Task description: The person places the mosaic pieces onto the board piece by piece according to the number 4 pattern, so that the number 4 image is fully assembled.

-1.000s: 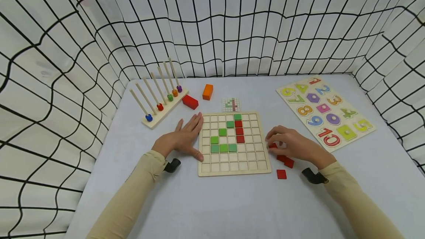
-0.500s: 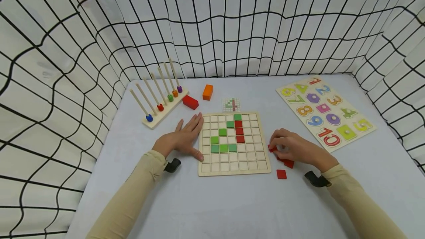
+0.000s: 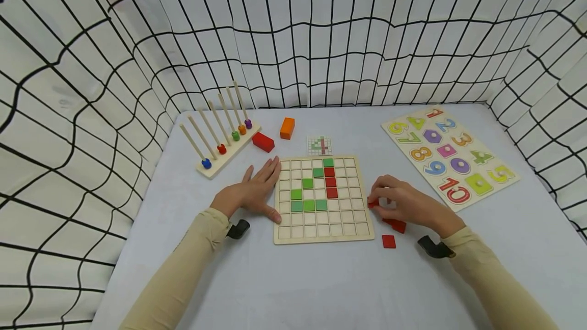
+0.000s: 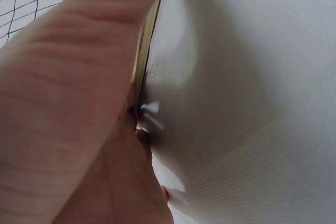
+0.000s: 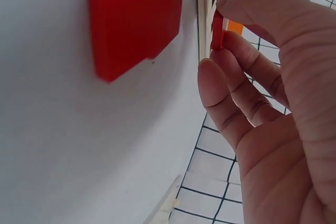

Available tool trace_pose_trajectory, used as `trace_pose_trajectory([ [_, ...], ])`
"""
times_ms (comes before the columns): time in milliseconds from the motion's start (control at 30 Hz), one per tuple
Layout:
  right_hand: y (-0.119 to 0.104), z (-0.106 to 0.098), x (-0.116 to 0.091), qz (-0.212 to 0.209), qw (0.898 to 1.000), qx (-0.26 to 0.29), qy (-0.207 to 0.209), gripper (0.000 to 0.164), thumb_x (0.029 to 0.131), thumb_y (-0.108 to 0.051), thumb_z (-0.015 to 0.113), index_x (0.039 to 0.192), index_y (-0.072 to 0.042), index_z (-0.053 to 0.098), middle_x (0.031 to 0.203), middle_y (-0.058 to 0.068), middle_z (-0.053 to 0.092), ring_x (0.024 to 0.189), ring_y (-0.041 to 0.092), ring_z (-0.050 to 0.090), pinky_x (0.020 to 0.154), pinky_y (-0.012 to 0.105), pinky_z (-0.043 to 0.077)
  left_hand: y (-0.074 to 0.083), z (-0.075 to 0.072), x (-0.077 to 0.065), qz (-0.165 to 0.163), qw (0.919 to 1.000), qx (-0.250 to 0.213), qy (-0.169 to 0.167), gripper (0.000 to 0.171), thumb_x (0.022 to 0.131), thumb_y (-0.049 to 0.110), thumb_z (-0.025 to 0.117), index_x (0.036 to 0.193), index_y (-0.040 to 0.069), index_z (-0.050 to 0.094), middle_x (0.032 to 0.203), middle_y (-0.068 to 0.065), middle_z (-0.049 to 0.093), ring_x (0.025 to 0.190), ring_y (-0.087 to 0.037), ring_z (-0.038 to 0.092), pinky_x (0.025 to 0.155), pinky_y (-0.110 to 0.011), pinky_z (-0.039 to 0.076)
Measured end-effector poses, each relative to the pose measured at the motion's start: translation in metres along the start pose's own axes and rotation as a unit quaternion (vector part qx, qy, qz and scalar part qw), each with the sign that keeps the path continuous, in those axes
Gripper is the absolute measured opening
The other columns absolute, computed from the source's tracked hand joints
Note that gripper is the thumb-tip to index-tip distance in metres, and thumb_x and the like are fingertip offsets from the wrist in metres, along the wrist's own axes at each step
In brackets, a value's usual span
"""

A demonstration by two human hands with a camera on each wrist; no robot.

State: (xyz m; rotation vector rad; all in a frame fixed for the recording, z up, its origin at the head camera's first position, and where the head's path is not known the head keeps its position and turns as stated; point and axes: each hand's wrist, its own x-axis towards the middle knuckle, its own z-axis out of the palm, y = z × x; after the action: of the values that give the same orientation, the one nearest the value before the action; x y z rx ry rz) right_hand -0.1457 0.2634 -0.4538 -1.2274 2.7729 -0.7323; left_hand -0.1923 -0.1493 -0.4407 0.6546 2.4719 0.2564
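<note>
A wooden grid board [image 3: 323, 230] lies in the middle of the table, with several green tiles [image 3: 309, 205] and a column of red tiles [image 3: 330, 182] in its cells. Against its left edge rests my left hand [image 3: 252, 192], fingers spread and straight. My right hand [image 3: 403, 201] is at the board's right edge and pinches a red square tile [image 5: 218, 30] between thumb and fingers, as the right wrist view shows. Other loose red tiles [image 3: 389, 241] lie beside and partly under that hand. In the left wrist view my palm hides most of the board.
Behind the board lies a small pattern card [image 3: 319, 144]. A peg stand with beads [image 3: 220, 159], a red block [image 3: 263, 141] and an orange block [image 3: 287, 128] stand at the back left. To the right lies a number puzzle [image 3: 451, 154]. Black netting surrounds the table.
My right hand has lifted a red tile from the loose ones and shifted slightly left toward the board's edge. The left hand has stayed in place.
</note>
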Motion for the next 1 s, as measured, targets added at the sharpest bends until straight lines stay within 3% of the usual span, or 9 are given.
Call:
trace_pose_trajectory([
  [300,-0.01,0.001,0.016,-0.007,1.0,-0.007,-0.004,0.02,0.09,-0.012,0.087,0.108,-0.015,0.081,0.115,0.002,0.066,0.101,0.013,0.064,0.083,0.027,0.065,0.0,0.0,-0.001,-0.005,1.0,-0.001,-0.002,0.148,0.078,0.065,0.088,0.171,0.003,-0.011,0.181,-0.014,-0.018,0.169,-0.035,-0.016,0.132,-0.069,-0.009],
  [1000,-0.036,0.027,0.061,-0.099,0.995,-0.003,0.016,0.013,0.09,-0.008,0.086,0.101,-0.012,0.079,0.109,0.004,0.065,0.1,0.015,0.06,0.083,0.027,0.059,-0.001,0.002,0.0,-0.005,1.0,0.004,0.0,0.148,0.078,0.066,0.087,0.171,0.004,-0.01,0.181,-0.013,-0.018,0.169,-0.035,-0.015,0.132,-0.069,-0.009],
])
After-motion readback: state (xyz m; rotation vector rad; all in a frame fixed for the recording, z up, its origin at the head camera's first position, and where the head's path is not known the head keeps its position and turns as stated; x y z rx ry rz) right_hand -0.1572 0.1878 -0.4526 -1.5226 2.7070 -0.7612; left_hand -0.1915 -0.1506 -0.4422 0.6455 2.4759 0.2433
